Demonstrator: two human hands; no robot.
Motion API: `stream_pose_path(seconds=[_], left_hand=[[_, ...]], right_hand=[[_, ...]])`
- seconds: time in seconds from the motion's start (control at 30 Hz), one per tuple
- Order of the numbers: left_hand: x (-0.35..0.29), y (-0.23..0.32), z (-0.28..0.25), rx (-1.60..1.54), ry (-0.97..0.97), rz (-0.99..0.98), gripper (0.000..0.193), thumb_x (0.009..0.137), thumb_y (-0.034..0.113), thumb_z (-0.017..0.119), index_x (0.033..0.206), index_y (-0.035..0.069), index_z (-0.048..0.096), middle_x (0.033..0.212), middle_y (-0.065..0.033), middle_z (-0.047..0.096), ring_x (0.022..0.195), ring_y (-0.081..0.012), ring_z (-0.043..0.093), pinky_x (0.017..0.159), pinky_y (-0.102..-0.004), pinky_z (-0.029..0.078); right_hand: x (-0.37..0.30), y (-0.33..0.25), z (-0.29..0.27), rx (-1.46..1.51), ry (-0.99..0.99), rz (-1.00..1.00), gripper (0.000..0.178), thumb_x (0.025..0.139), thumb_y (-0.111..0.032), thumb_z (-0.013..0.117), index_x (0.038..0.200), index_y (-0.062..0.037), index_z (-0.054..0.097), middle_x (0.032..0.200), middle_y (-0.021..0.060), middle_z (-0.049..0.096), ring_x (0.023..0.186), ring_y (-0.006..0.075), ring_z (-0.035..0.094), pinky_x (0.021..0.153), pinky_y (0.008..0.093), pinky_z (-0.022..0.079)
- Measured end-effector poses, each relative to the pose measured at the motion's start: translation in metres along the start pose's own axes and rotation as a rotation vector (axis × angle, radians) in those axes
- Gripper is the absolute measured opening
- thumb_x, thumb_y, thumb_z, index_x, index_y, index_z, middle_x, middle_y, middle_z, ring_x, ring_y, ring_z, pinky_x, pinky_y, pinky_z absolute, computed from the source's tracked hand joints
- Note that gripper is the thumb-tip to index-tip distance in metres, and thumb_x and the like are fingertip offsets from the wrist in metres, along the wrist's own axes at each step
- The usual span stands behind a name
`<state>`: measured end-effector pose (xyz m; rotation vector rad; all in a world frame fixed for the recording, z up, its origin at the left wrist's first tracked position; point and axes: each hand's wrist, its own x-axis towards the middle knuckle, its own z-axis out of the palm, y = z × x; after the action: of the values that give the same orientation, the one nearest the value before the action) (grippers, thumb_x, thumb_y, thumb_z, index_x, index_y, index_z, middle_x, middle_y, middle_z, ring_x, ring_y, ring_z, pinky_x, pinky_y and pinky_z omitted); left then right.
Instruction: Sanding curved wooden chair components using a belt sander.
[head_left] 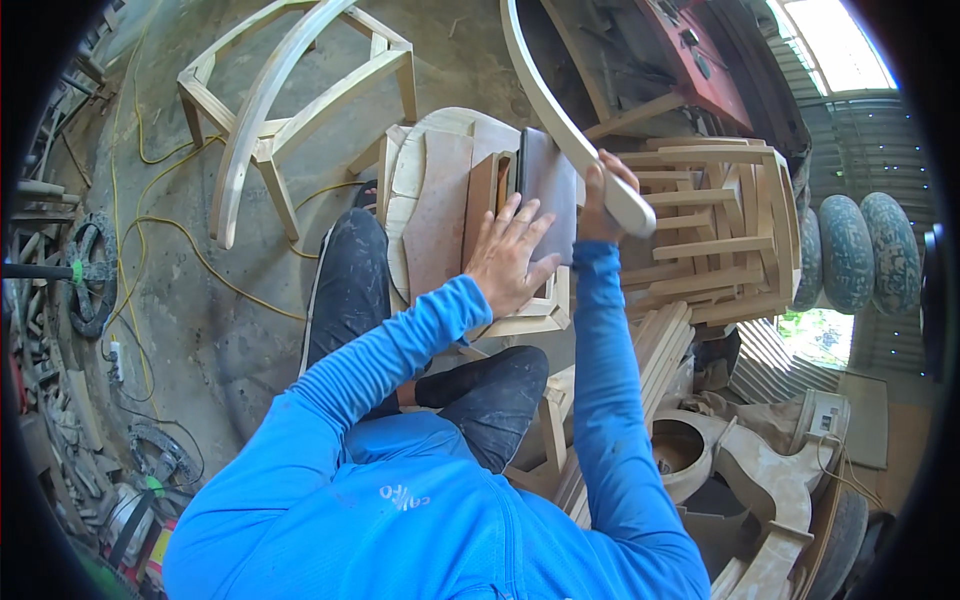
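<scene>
My right hand is closed around the lower end of a long curved wooden rail, pale and smoothly rounded at its tip. Fingers spread, my left hand lies over the near edge of a flat grey-brown panel with a dark rim; it holds nothing. What kind of thing the panel is I cannot make out. Beside it are a brown wooden block and a worn board with a rounded edge, all on a pale wooden frame in front of my knees.
An unfinished wooden chair frame stands at the far left, with a yellow cord on the floor nearby. Stacked wooden frames are to the right. A large dusty machine is at the lower right, and a red metal cabinet lies beyond.
</scene>
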<state>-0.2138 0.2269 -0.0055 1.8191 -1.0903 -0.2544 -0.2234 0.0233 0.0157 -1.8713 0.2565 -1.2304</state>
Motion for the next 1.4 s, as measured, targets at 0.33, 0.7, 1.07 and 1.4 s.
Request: stream_pose_path(seconds=[0.33,0.7,1.07,1.4], left_hand=[[0.013,0.027,-0.021,0.086,0.088,0.198,0.072,0.088,0.034,0.076,0.15,0.013,0.046,0.157,-0.0222,0.038,0.153,-0.0416,0.024,0.122,-0.0617,0.021],[0.03,0.123,-0.012,0.212,-0.59,0.818,0.07,0.063,0.052,0.088,0.118,0.014,0.07,0.113,-0.0113,0.07,0.118,-0.0298,0.062,0.103,-0.0514,0.042],[-0.06,0.218,0.001,-0.312,-0.121,0.852,0.056,0.064,0.059,0.087,0.087,0.013,0.064,0.088,-0.004,0.062,0.089,-0.0242,0.061,0.096,-0.042,0.042],[0.104,0.032,-0.011,-0.072,-0.293,0.335,0.102,0.09,0.089,0.021,0.131,0.006,0.063,0.147,-0.0203,0.052,0.154,-0.0379,0.025,0.125,-0.0599,0.012]], right_hand=[[-0.06,-0.077,-0.047,0.126,0.088,0.127,0.031,0.093,-0.006,0.07,0.122,-0.0077,0.059,0.132,0.0175,0.063,0.125,0.028,0.059,0.113,0.0432,0.043],[-0.232,-0.437,-0.28,-0.411,0.021,0.255,0.032,0.084,-0.012,0.073,0.109,-0.0061,0.054,0.116,0.0212,0.059,0.115,0.034,0.06,0.104,0.0518,0.046],[-0.177,-0.604,-0.309,-0.413,-0.217,-0.157,0.035,0.085,-0.013,0.075,0.111,-0.0033,0.054,0.093,0.0209,0.064,0.088,0.0442,0.065,0.082,0.0578,0.059],[-0.055,-0.368,-0.17,-0.465,-0.511,-0.024,0.023,0.082,-0.006,0.081,0.098,-0.0034,0.065,0.116,0.0257,0.072,0.113,0.048,0.069,0.095,0.0534,0.057]])
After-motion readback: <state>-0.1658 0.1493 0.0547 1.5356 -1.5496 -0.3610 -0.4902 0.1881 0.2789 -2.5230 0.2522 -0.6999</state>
